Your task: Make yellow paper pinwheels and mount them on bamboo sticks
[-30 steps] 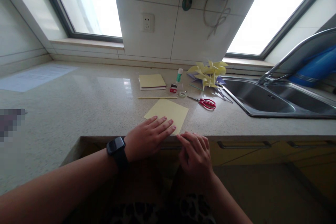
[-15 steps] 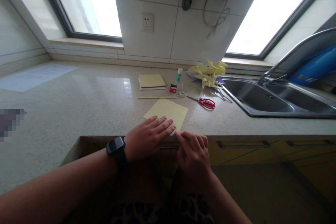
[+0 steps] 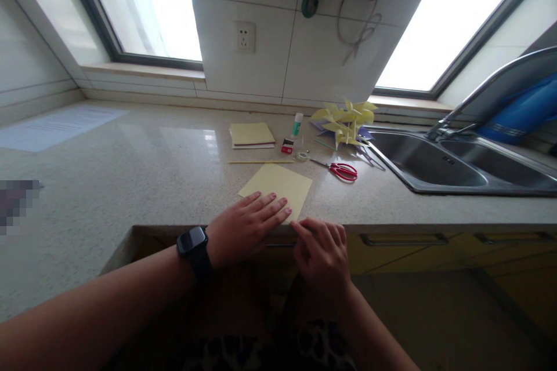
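Fingers (image 3: 272,206) of your left hand (image 3: 243,226) spread flat, pressing near edge of yellow sheet (image 3: 278,188), low centre of frame at counter (image 3: 130,185) edge. Black watch (image 3: 194,243) on that wrist. Right hand (image 3: 322,249) just right of it, fingers curled narrow, tips at sheet's near corner; can't tell if actually pinching. Further back, right of centre: red scissors (image 3: 343,171), yellow pinwheels (image 3: 346,119), then sink (image 3: 435,168).
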`<state>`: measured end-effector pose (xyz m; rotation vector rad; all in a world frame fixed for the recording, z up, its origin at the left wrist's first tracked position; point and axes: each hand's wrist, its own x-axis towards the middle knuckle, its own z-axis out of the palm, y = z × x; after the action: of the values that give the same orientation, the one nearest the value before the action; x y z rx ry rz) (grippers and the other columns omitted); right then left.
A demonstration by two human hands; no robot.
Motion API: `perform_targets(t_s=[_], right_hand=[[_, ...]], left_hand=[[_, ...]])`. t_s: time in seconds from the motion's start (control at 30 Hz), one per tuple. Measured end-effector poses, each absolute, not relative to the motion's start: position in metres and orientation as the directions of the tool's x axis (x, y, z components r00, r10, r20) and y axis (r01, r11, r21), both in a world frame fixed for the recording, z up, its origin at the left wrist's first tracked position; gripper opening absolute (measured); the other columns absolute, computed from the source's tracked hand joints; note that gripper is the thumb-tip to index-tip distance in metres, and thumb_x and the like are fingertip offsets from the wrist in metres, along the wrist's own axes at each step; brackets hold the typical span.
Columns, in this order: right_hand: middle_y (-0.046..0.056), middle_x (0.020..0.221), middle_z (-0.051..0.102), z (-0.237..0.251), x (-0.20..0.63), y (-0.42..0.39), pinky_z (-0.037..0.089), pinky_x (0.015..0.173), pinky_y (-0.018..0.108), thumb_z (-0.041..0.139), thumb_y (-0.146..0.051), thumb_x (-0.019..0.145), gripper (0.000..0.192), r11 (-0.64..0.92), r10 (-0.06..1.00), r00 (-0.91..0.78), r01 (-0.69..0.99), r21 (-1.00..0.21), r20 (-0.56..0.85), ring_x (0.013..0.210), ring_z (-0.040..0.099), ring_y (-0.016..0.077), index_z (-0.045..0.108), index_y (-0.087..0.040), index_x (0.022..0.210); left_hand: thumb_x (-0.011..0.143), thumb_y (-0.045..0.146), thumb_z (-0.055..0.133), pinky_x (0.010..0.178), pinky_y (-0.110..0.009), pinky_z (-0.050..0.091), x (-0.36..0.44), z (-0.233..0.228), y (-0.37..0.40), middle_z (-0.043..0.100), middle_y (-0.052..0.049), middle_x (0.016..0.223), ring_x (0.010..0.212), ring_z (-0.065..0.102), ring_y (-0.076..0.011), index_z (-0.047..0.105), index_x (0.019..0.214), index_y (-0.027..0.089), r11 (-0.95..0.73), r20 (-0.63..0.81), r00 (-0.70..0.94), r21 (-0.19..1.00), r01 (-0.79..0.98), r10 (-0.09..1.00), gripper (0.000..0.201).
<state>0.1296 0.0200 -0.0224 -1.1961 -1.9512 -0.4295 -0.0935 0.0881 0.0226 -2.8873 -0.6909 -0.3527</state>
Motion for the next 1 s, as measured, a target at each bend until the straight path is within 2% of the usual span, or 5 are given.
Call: perform_targets(t_s=[0.27,0.47,0.83,1.0], right_hand=[[0.009,0.107,0.072,-0.021,0.131,0.020,0.047,0.088,0.045,0.064,-0.007,0.085,0.039,0.542,0.542,-0.273,0.837,-0.082,0.795,0.101,0.064,0.0267,0.069,-0.021,0.121],[0.008,0.103,0.073,-0.019,0.132,0.023,0.047,0.085,0.042,0.066,-0.006,0.084,0.038,0.542,0.531,-0.278,0.838,-0.068,0.800,0.096,0.064,0.0246,0.070,-0.020,0.119],[0.005,0.097,0.072,-0.013,0.127,0.025,0.042,0.082,0.041,0.067,-0.014,0.088,0.033,0.447,0.602,-0.281,0.894,-0.023,0.747,0.086,0.061,0.0211,0.072,-0.023,0.118],[0.003,0.092,0.071,-0.005,0.128,0.031,0.041,0.080,0.040,0.069,-0.020,0.089,0.031,0.438,0.637,-0.307,0.899,-0.004,0.707,0.083,0.057,0.0220,0.072,-0.026,0.119]], left_hand=[[0.093,0.022,0.057,0.120,-0.050,0.030,-0.094,0.023,0.089,0.041,-0.012,0.160,0.147,0.037,-0.0308,0.036,0.153,0.017,-0.884,0.281,0.864,-0.096,0.458,0.417,0.064],[0.093,0.023,0.056,0.121,-0.050,0.029,-0.095,0.022,0.089,0.041,-0.013,0.160,0.147,0.037,-0.0306,0.037,0.153,0.016,-0.883,0.288,0.863,-0.102,0.458,0.415,0.063],[0.096,0.022,0.052,0.121,-0.049,0.029,-0.094,0.024,0.088,0.039,-0.012,0.161,0.148,0.036,-0.0299,0.036,0.154,0.016,-0.879,0.257,0.861,-0.078,0.470,0.438,0.060],[0.094,0.022,0.055,0.122,-0.048,0.027,-0.095,0.022,0.089,0.037,-0.013,0.162,0.149,0.035,-0.0307,0.033,0.156,0.014,-0.883,0.242,0.867,-0.071,0.464,0.436,0.066]])
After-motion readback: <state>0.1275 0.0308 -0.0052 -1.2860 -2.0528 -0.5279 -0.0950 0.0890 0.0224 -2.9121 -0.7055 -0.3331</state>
